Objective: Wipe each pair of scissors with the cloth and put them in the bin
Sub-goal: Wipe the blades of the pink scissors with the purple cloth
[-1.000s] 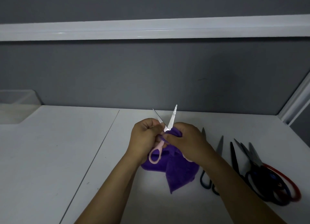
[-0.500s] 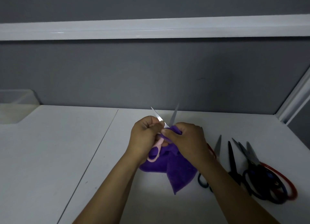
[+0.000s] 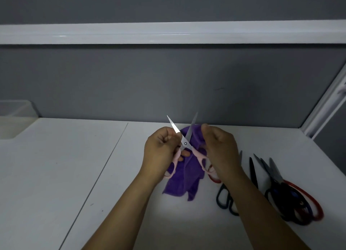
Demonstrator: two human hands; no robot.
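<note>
Above the middle of the white table (image 3: 56,174), the left hand (image 3: 161,152) grips a handle of the pink scissors (image 3: 185,143), now spread wider than a moment ago, while the right hand (image 3: 219,148) pinches the purple cloth (image 3: 179,180) behind the blades, so wiping seems unfinished and the bin (image 3: 15,109) waits far left.

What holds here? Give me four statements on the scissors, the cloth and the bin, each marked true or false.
1. The pink scissors have their blades spread apart. True.
2. The pink scissors lie in the bin. False: the left hand holds them above the table.
3. The right hand grips the purple cloth. True.
4. The bin stands at the right, beside the other scissors. False: it stands at the far left, and the other scissors lie on the table at the right.
</note>
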